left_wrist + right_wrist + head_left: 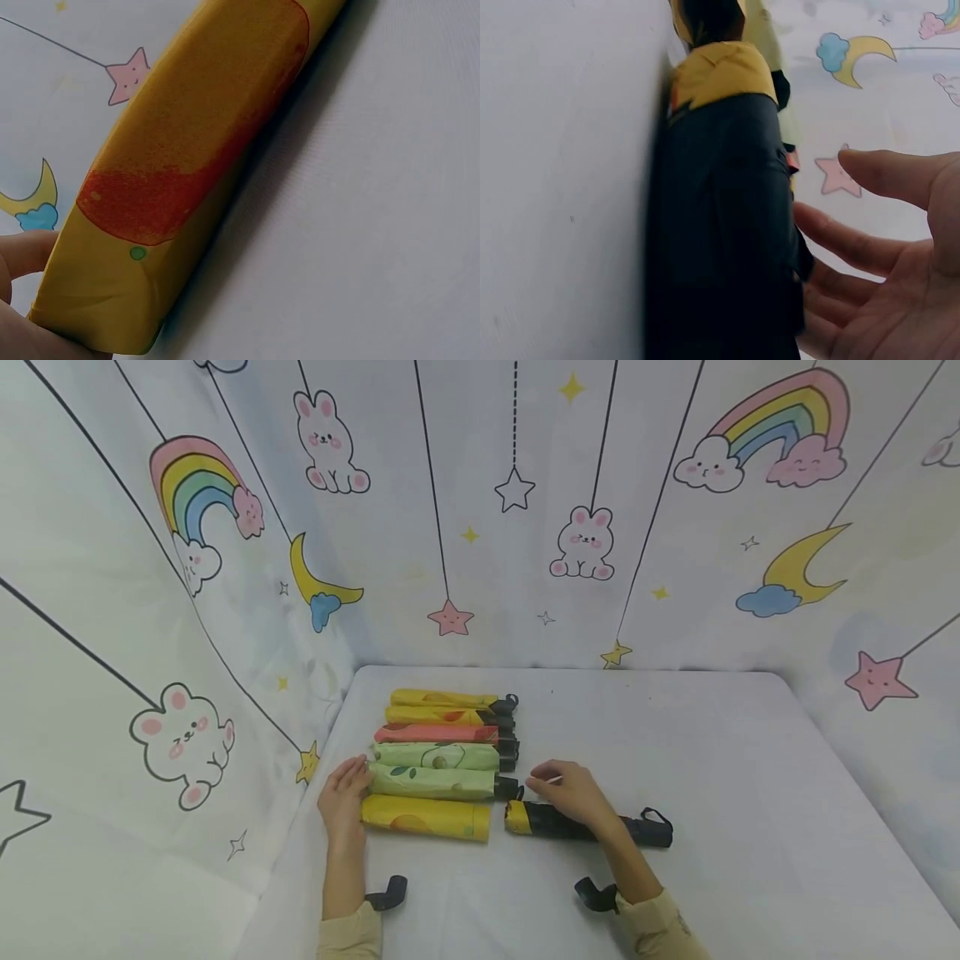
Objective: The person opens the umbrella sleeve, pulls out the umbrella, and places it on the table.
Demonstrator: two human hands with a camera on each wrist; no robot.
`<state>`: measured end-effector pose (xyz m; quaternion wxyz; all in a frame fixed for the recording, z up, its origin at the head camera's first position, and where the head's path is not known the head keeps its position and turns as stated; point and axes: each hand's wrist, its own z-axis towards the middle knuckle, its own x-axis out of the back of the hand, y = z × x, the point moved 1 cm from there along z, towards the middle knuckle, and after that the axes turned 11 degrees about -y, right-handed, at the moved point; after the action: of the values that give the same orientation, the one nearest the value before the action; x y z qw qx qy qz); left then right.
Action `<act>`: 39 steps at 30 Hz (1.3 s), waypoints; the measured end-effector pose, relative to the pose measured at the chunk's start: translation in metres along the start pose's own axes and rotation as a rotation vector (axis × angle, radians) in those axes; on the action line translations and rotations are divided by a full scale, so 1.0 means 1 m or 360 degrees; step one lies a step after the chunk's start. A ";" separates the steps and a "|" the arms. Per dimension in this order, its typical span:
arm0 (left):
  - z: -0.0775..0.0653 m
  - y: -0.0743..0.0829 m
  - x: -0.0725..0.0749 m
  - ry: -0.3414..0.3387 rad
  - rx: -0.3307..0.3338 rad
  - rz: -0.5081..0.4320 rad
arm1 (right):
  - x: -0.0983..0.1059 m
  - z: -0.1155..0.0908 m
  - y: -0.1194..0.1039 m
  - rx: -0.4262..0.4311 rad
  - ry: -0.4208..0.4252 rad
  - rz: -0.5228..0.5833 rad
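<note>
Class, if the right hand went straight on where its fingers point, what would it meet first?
Probably the black handle of the nearer green umbrella; the height of the right hand is hard to judge.

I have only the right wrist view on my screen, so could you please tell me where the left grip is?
Observer: In the head view, the left grip is at the left end of the nearer green umbrella.

Operator: Thank you. Besides the dark umbrella in my picture, how many others are there?

Observer: Six others, lying side by side in a row.

Operator: And does the yellow umbrella nearest the person have any pattern on it?

Observer: Yes, the left wrist view shows a large rounded orange-and-red print on it.
</note>
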<state>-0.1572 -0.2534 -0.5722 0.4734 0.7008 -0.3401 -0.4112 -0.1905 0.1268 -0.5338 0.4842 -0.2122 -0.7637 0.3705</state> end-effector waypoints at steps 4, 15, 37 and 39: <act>0.001 -0.001 -0.002 -0.0006 -0.0001 0.0019 | -0.007 0.004 -0.002 0.0008 -0.0036 0.0012; 0.006 -0.004 -0.001 -0.0012 0.0045 0.0009 | -0.024 0.013 -0.006 0.0052 -0.0110 0.0003; 0.001 -0.007 -0.002 0.0028 0.0055 -0.0073 | -0.036 0.034 -0.006 0.0022 -0.0175 -0.0042; 0.001 -0.007 -0.002 0.0037 0.0047 -0.0106 | -0.035 0.034 -0.004 0.0043 -0.0188 -0.0001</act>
<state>-0.1583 -0.2502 -0.5787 0.4531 0.7234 -0.3170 -0.4134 -0.2049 0.0878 -0.5598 0.4412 -0.1833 -0.7859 0.3926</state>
